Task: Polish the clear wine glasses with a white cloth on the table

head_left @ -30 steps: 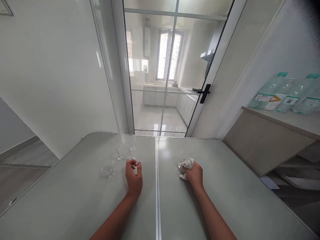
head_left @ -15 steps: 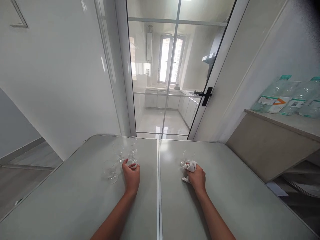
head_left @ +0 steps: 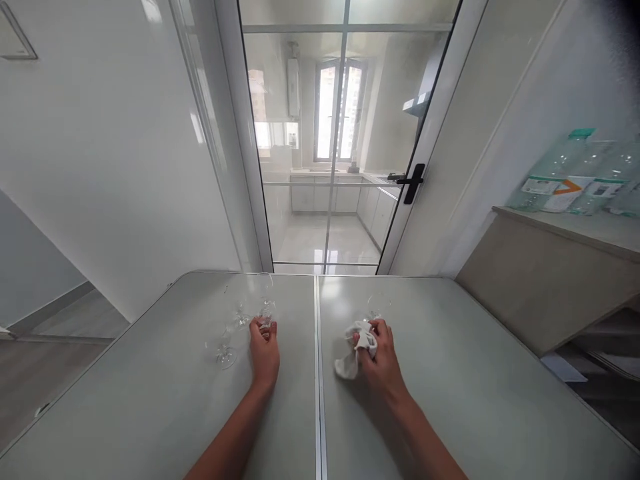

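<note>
Three clear stemmed glasses stand on the left half of a grey table (head_left: 150, 413). My left hand (head_left: 265, 353) is closed round the foot and stem of the rightmost glass (head_left: 265, 308). The other two glasses (head_left: 239, 308) (head_left: 224, 343) stand just left of it. My right hand (head_left: 379, 360) grips a crumpled white cloth (head_left: 356, 347), lifted slightly over the table. A fourth clear glass (head_left: 376, 307) stands just behind that hand, apart from it.
A seam (head_left: 317, 373) splits the table down the middle. Behind it a glass door (head_left: 330, 147) with a black handle (head_left: 411, 181) gives onto a kitchen. At right, a beige counter (head_left: 550, 267) carries several plastic water bottles (head_left: 555, 173).
My right hand has drawn the cloth back and to the left, away from the glass it was pressed against. My left hand has closed on the rightmost glass's stem.
</note>
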Tool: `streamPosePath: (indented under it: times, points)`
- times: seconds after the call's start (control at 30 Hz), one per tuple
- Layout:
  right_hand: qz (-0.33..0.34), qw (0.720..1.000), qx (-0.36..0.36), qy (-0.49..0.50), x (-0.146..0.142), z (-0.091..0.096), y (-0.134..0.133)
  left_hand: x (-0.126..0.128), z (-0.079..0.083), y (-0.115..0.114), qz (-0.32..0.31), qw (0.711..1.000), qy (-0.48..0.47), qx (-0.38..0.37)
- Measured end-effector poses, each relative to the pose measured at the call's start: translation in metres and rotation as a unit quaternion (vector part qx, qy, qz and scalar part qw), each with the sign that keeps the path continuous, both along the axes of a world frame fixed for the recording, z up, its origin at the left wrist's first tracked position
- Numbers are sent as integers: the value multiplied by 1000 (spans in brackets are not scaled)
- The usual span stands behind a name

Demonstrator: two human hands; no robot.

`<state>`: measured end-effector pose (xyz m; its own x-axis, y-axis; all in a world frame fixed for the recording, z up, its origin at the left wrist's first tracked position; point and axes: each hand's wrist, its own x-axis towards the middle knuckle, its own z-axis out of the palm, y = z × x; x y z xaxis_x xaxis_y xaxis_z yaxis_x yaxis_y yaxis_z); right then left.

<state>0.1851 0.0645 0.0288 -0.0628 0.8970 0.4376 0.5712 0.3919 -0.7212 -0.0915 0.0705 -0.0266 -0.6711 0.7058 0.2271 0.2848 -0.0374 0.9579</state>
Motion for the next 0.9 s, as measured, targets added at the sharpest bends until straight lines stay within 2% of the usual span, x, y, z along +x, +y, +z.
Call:
streamPosePath:
  times: [0.13, 0.23, 0.37, 0.43, 0.53, 0.63, 0.73, 0.8, 0.9]
  points:
    - [6, 982, -103, 161, -8, -13, -1, 6, 5, -7, -20, 996, 86, 16]
    - [16, 968, -148, 204, -4, -20, 7, 16, 9, -14, -57, 973, 214, 59]
    - [-3, 972, -141, 187, 2, -12, 14, 31, 10, -20, -169, 910, 359, 123]
    - [17, 979, -113, 167, 1, -4, 13, 36, 9, -21, -209, 881, 406, 125]
    - [61, 986, -70, 137, -3, 4, 7, 39, 10, -22, -237, 849, 455, 127]
    - [117, 986, -59, 100, -5, 0, -2, 40, 12, -23, -244, 830, 482, 138]
    - [154, 982, -92, 64, -1, -11, -7, 40, 14, -27, -243, 817, 502, 147]
    - [179, 973, -122, 73, 2, -15, -9, 42, 15, -29, -253, 806, 512, 157]
    - [246, 949, -147, 132, 4, -11, -10, 45, 16, -33, -270, 796, 512, 178]
